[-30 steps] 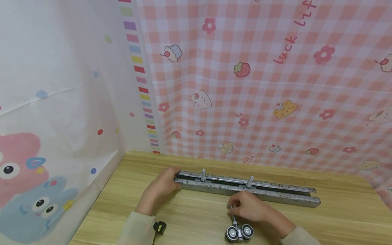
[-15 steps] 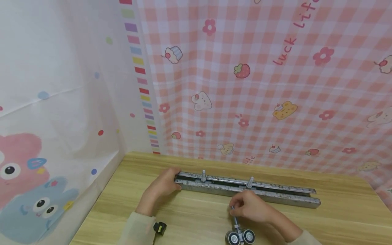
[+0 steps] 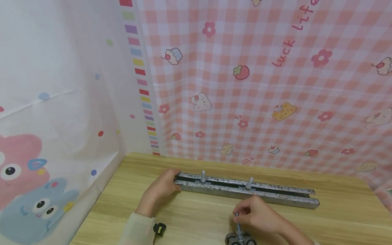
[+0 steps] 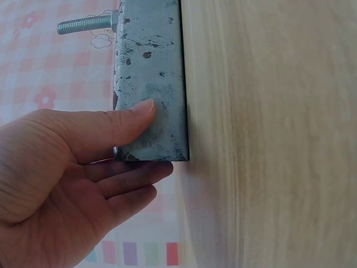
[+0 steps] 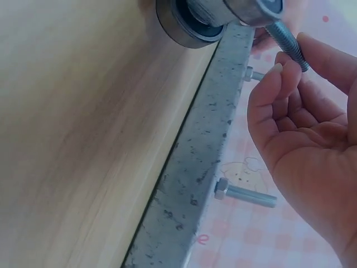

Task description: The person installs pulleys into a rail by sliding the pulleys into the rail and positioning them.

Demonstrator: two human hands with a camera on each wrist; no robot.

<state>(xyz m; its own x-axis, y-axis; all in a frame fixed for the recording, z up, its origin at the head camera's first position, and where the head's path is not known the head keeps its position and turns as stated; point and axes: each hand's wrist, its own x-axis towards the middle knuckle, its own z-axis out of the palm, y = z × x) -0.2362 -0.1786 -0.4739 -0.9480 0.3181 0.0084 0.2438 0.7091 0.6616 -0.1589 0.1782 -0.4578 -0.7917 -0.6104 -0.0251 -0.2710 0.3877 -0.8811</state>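
Note:
A long grey steel track (image 3: 220, 191) with a slot along its top lies on the table, speckled with dark wear. Two threaded bolts, a left one (image 3: 203, 176) and a right one (image 3: 249, 184), stand up out of the slot. My left hand (image 3: 161, 188) grips the track's left end, thumb (image 4: 131, 124) on the front face and fingers behind. In front of the track, my right hand (image 3: 258, 215) pinches the threaded stem of a track roller (image 3: 240, 239) between thumb and fingertips. The roller's wheels (image 5: 192, 25) hang below the hand, partly cut off by the head view's bottom edge.
The wooden table (image 3: 196, 217) reaches back to a pink checked cloth (image 3: 245, 88). A white cloth (image 3: 61, 102) with cartoon figures hangs at the left. A small black piece (image 3: 160, 229) sits beside the left sleeve.
My right hand has drawn back toward me and slightly right, carrying the roller, whose wheels now sit lower in the head view and look turned. My left hand stays on the track.

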